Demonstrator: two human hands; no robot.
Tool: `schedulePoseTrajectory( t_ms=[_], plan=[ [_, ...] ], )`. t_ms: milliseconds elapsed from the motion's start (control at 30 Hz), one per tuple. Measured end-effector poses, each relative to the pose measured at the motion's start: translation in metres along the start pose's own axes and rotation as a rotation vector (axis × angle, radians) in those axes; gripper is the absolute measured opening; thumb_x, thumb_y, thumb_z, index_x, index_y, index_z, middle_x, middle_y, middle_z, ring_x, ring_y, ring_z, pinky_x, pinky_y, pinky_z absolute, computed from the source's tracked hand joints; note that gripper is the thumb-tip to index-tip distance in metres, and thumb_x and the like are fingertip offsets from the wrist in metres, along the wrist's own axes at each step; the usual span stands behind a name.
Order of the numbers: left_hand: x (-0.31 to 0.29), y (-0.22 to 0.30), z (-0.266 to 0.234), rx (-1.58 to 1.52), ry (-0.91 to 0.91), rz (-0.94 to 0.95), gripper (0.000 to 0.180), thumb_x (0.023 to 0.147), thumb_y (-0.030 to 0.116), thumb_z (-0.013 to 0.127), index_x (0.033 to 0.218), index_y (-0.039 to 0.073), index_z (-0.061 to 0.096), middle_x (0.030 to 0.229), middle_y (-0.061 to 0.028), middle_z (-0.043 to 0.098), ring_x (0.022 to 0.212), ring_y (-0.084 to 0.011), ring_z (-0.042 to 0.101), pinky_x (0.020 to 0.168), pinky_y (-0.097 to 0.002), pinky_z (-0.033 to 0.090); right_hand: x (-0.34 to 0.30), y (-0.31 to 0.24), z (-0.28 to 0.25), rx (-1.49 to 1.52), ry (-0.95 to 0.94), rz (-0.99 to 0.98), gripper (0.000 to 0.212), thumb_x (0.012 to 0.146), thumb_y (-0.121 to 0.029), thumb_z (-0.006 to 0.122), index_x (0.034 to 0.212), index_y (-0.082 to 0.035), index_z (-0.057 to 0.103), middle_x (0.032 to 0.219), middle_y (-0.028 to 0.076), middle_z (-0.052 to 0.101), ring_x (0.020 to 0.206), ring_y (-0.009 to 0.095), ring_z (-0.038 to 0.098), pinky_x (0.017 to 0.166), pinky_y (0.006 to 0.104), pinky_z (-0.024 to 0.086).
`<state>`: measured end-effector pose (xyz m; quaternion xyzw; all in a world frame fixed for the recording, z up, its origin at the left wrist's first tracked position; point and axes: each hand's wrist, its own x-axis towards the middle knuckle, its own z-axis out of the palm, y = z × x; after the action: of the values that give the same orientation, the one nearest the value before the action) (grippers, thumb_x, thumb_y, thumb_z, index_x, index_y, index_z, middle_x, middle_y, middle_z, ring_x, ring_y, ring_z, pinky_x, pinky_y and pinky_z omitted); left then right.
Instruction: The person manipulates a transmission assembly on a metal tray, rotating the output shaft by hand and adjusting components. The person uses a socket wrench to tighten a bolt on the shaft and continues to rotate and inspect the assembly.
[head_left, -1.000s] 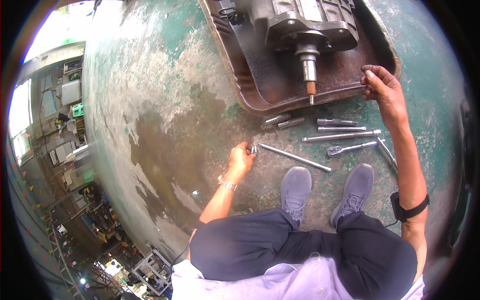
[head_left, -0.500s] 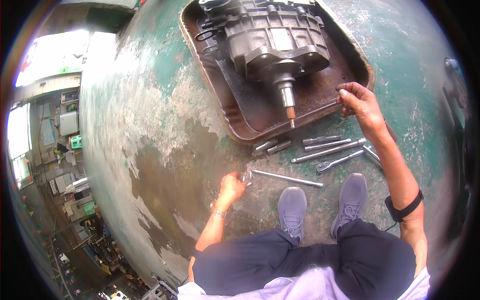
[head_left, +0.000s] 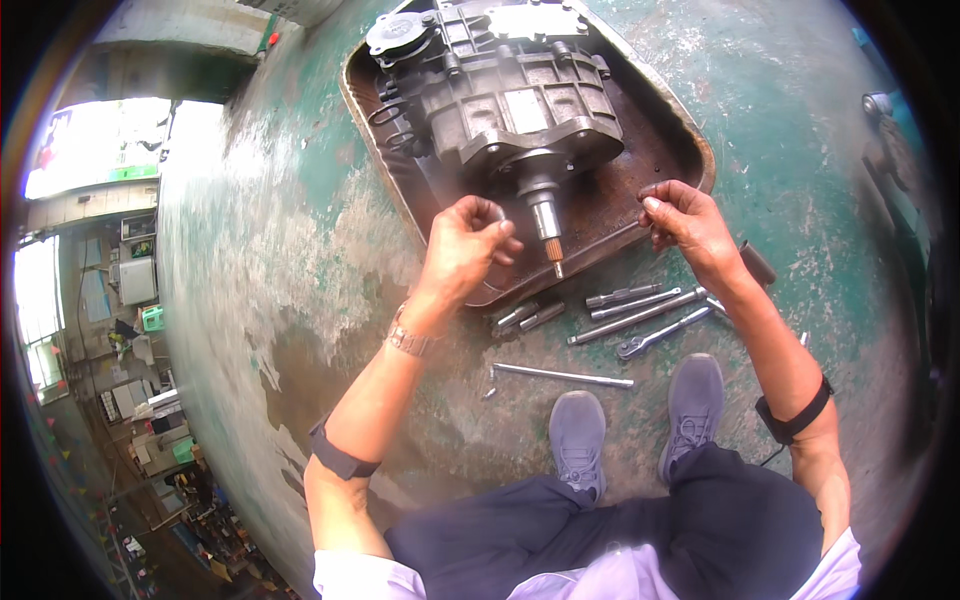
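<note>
While steel tools [head_left: 638, 316] lay across the stained green floor [head_left: 330, 200], the left hand [head_left: 463, 255] hung beside the shaft [head_left: 545, 218], fingers loosely parted! The right hand [head_left: 700, 235] pinched, its catch impossible to tell; the gearbox [head_left: 525, 110] sat in its tray [head_left: 655, 160], workshop clutter [head_left: 138, 278] beyond.

A gearbox [head_left: 525, 105] sits in a brown tray [head_left: 655, 165], its shaft [head_left: 545, 218] between the left hand [head_left: 465, 245] and right hand [head_left: 690, 228]. A ratchet [head_left: 655, 335] and bars [head_left: 563, 376] lie on the floor [head_left: 300, 215].

Looked like a mechanical workshop. Had a ribbed grey metal gearbox [head_left: 525, 112] in a rust-brown metal tray [head_left: 655, 165], a silvery steel ratchet wrench [head_left: 632, 347] and worn green-painted flooring [head_left: 300, 190].
</note>
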<state>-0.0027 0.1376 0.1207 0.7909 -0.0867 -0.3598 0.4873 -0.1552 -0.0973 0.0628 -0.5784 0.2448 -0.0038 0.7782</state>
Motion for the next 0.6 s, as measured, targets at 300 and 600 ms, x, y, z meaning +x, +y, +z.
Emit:
schedulePoseTrajectory(
  t_ms=[300,600],
  plan=[
    [0.033,0.006,0.030,-0.215,0.175,0.036,0.026,0.086,0.005,0.059,0.099,-0.015,0.048,0.079,-0.0176,0.062,0.061,-0.0197,0.064,0.052,-0.0269,0.055,-0.004,0.004,-0.007,0.020,-0.003,0.009,0.024,0.088,-0.023,0.060,0.101,-0.003,0.057,0.080,0.002,0.061,0.071,0.008,0.056,0.061,0.0228,0.046],
    [0.040,0.007,0.033,-0.318,0.239,-0.002,0.018,0.086,0.002,0.058,0.091,-0.013,0.049,0.077,-0.0173,0.060,0.065,-0.0232,0.065,0.055,-0.0289,0.057,-0.002,0.005,-0.012,0.034,0.001,0.036,0.023,0.087,-0.021,0.061,0.101,-0.003,0.057,0.081,0.002,0.061,0.072,0.009,0.056,0.062,0.0237,0.047]
  ],
)
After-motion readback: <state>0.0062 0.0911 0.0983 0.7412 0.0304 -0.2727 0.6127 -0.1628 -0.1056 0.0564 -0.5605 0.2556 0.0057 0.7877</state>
